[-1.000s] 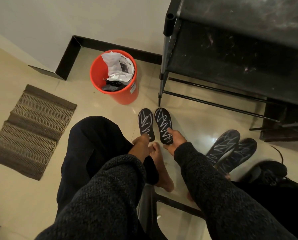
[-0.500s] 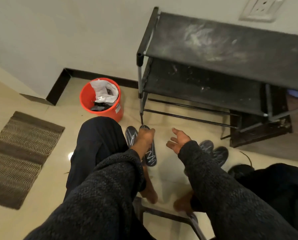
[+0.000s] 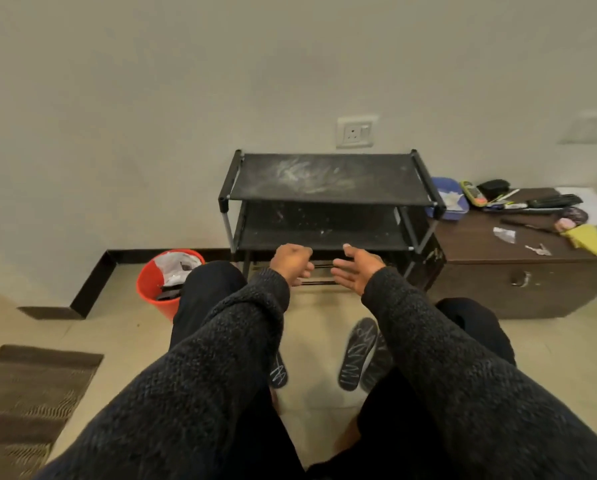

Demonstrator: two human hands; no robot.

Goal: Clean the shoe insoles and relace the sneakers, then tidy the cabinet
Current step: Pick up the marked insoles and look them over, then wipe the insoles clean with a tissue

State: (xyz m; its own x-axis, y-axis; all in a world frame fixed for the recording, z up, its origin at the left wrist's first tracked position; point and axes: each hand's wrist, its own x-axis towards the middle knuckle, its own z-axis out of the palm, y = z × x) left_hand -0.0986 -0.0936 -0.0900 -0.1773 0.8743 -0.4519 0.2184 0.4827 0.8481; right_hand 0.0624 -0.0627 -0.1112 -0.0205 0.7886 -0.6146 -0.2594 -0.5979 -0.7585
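Note:
A black two-shelf shoe rack [image 3: 328,192] stands against the wall, its shelves dusty and bare. My left hand [image 3: 292,263] is raised in front of its lower shelf, fingers curled in with nothing in them. My right hand [image 3: 357,270] is beside it, palm up and fingers spread. Black insoles with white zigzag marks lie on the floor between my legs: a pair [image 3: 359,355] on the right and another insole [image 3: 278,372] partly hidden under my left sleeve. No sneakers are in view.
An orange bin [image 3: 151,289] with paper in it stands left of the rack. A dark wooden chest [image 3: 519,268] on the right carries a blue tray, cloths and small items. A brown striped mat [image 3: 23,400] lies at the lower left. A wall socket [image 3: 355,132] is above the rack.
My hands let go of the insoles on the floor and rose toward the rack. The view tilted up, so the whole rack, the wall and the chest are now in sight.

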